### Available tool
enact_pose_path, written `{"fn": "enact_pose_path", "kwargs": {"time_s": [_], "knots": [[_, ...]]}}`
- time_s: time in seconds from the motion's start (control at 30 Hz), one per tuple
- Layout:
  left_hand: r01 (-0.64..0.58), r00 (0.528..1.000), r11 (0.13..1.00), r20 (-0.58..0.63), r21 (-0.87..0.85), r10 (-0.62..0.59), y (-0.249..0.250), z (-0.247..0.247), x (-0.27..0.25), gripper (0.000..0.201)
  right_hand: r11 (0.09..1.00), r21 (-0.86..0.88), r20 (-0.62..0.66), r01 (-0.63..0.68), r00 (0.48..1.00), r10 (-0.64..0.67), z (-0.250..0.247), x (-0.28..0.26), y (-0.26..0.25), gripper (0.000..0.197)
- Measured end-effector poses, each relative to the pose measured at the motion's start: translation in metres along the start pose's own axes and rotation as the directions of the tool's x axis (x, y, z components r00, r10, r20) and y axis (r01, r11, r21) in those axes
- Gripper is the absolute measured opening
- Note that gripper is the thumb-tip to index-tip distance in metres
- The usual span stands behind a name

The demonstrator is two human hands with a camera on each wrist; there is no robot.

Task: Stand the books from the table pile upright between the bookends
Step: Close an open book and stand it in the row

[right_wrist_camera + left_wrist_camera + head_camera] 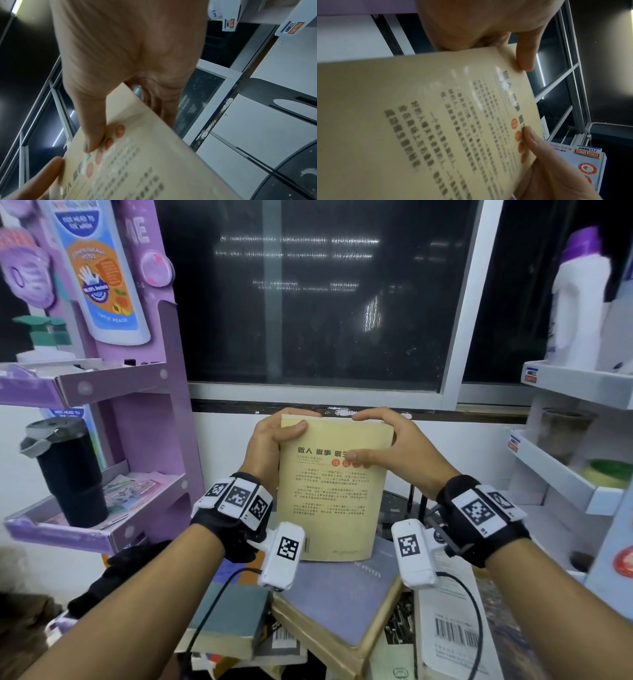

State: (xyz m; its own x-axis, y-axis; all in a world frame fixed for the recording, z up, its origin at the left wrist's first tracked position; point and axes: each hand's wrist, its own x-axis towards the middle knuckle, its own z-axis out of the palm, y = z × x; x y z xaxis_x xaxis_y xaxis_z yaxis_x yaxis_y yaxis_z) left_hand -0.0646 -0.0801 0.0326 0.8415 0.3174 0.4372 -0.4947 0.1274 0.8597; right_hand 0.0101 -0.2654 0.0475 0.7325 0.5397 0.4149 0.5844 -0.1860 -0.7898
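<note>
I hold a beige book [334, 491] with black Chinese print upright above the table pile, its cover facing me. My left hand [274, 433] grips its top left corner, thumb [525, 59] on the cover. My right hand [383, 436] grips the top right corner, thumb [92, 135] pressed near the red dots. Under it lie a grey-blue book [339, 597], a teal-grey book [233, 618] and a white book with a barcode [452, 621]. A dark metal bookend [267, 89] stands by the wall to the right.
A purple display shelf [102, 385] stands at the left with a black tumbler [68, 474] on its lower tier. White shelves [561, 481] with a white bottle [582, 302] line the right side. A dark window [308, 302] is straight behind.
</note>
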Motion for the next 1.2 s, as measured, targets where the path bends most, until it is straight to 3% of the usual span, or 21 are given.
{"fn": "enact_pose_path", "kwargs": {"time_s": [0.1,0.27,0.53,0.73,1.2], "knots": [[0.003,1.000,0.999,0.017,0.038,-0.004,-0.002,-0.005,0.006,0.021,1.000,0.007,0.051,0.025,0.998,-0.026,-0.003,-0.002,-0.004,0.046],[0.008,1.000,0.995,0.021,0.100,-0.010,-0.008,-0.010,0.011,0.006,1.000,0.008,0.228,-0.026,0.973,0.023,-0.010,-0.004,-0.013,0.038],[-0.034,0.997,0.941,0.083,0.337,0.007,-0.015,-0.010,0.019,0.011,0.993,-0.111,0.359,-0.039,0.930,0.076,-0.011,0.000,-0.028,0.050],[0.014,0.997,0.917,0.061,0.400,-0.042,-0.019,-0.019,0.025,0.019,0.964,-0.266,0.307,0.003,0.948,0.082,0.002,0.003,-0.037,0.049],[0.059,0.996,0.876,0.027,0.479,-0.081,-0.014,-0.035,0.038,0.030,0.944,-0.330,0.089,-0.029,0.994,0.062,0.012,0.011,-0.042,0.042]]}}
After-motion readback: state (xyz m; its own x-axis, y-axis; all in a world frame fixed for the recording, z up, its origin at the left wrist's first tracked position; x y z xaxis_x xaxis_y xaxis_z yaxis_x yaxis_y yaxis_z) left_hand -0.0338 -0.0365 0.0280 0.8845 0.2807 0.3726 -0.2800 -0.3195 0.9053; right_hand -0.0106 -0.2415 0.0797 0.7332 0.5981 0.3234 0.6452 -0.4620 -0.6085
